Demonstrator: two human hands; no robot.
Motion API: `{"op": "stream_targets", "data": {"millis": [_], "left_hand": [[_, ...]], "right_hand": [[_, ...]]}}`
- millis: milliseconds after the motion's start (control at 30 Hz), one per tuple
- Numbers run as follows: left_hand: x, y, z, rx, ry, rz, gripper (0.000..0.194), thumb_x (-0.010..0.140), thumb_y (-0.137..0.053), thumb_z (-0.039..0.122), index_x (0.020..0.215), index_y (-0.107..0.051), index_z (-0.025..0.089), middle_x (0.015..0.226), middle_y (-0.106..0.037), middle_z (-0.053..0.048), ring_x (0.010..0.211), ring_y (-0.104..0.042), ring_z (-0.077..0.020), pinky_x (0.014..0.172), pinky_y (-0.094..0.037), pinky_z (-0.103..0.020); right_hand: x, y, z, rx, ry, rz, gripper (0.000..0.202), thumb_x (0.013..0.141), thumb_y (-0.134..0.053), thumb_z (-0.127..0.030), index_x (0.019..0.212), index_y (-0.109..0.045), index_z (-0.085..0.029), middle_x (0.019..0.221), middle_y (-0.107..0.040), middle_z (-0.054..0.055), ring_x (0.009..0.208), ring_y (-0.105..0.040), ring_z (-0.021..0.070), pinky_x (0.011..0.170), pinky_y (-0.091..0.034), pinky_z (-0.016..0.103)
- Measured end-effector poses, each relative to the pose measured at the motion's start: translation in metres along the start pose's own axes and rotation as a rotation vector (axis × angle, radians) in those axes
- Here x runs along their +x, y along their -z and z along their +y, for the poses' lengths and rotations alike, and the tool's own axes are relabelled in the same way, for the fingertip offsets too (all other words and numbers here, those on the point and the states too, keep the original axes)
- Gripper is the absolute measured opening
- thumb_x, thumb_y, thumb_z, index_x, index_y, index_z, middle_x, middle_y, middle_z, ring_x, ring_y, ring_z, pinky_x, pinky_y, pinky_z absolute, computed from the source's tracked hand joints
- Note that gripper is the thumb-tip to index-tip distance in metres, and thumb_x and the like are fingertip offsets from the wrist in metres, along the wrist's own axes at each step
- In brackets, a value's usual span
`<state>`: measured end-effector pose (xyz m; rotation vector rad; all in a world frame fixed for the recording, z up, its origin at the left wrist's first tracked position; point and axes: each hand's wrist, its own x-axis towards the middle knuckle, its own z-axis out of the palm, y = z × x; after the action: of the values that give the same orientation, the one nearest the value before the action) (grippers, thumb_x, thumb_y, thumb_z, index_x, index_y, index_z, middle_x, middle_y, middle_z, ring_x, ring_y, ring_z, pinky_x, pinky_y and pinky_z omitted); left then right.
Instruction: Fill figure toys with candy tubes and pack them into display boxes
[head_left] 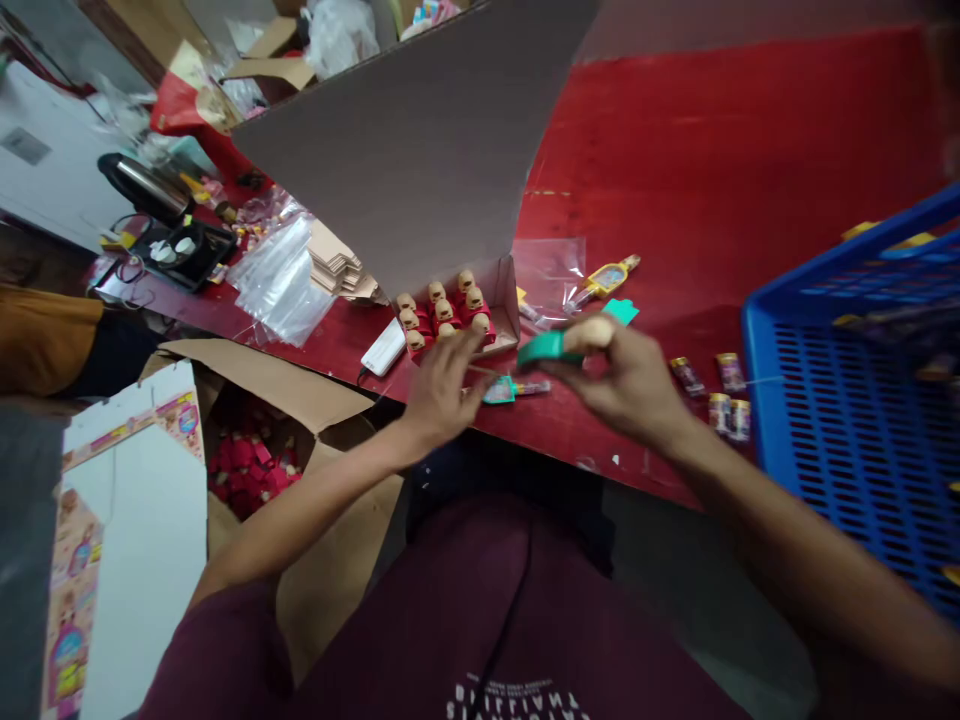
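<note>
A green roll (543, 350) is grasped by the right hand (626, 375); whether anything is gripped by the left hand (441, 398) cannot be told.

This is a small packing workshop, by its look — red worktable (712, 150), box (508, 300) of small figures (444, 312), layered clear bags (281, 280), blue crate (769, 400), big open carton (337, 510).

Maroon tee (435, 630), short slvs (217, 650), wht lettering (516, 700) on front, thin blk cord (511, 610), dk trousers (510, 475); hands (444, 395) bare.
</note>
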<state>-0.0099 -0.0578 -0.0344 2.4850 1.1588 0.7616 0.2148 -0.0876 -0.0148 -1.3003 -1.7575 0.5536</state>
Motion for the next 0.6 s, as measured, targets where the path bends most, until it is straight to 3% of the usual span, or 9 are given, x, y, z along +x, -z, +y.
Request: {"op": "stream_targets", "data": {"millis": [100, 200, 267, 400, 600], "left_hand": [[0.043, -0.001, -0.028, 0.244, -0.045, -0.026, 0.056, 0.098, -0.035, 0.046, 0.143, -0.039, 0.012, 0.150, -0.039, -0.016, 0.142, -0.032, -0.0291, 0.117, -0.022, -0.050], [0.066, -0.008, -0.047, 0.387, -0.082, -0.170, 0.054, 0.099, -0.030, 0.043, 0.143, -0.041, 0.013, 0.152, -0.037, -0.015, 0.145, -0.025, -0.0297, 0.119, -0.014, -0.054], [0.067, -0.012, -0.053, 0.440, -0.071, -0.215, 0.052, 0.100, -0.028, 0.041, 0.143, -0.042, 0.014, 0.153, -0.036, -0.014, 0.145, -0.025, -0.0293, 0.118, -0.013, -0.054], [0.059, -0.013, -0.056, 0.447, -0.045, -0.214, 0.055, 0.100, -0.026, 0.041, 0.146, -0.037, 0.013, 0.154, -0.033, -0.014, 0.145, -0.026, -0.0276, 0.119, -0.014, -0.052], [0.061, -0.012, -0.059, 0.372, -0.044, -0.203, 0.059, 0.100, -0.029, 0.043, 0.149, -0.031, 0.011, 0.153, -0.034, -0.016, 0.143, -0.031, -0.0275, 0.119, -0.014, -0.052]], "right_hand": [[0.044, 0.006, 0.023, -0.108, 0.016, 0.111, 0.026, 0.078, -0.071, -0.035, 0.095, -0.060, -0.019, 0.090, -0.064, 0.004, 0.077, -0.058, 0.0201, 0.069, -0.046, 0.034], [0.081, -0.006, 0.045, -0.188, 0.025, -0.026, 0.023, 0.074, -0.069, -0.024, 0.094, -0.061, -0.017, 0.086, -0.062, 0.004, 0.076, -0.055, 0.0190, 0.069, -0.043, 0.031], [0.097, -0.019, 0.055, -0.283, 0.026, -0.136, 0.021, 0.072, -0.067, -0.019, 0.093, -0.063, -0.016, 0.087, -0.060, 0.006, 0.079, -0.053, 0.0197, 0.069, -0.041, 0.030], [0.108, -0.039, 0.069, -0.402, 0.032, -0.229, 0.023, 0.074, -0.063, -0.021, 0.097, -0.065, -0.016, 0.088, -0.055, 0.007, 0.079, -0.050, 0.0198, 0.065, -0.035, 0.028], [0.109, -0.047, 0.079, -0.433, 0.034, -0.311, 0.022, 0.078, -0.057, -0.022, 0.099, -0.063, -0.016, 0.090, -0.061, 0.007, 0.078, -0.052, 0.0198, 0.065, -0.033, 0.027]]}}
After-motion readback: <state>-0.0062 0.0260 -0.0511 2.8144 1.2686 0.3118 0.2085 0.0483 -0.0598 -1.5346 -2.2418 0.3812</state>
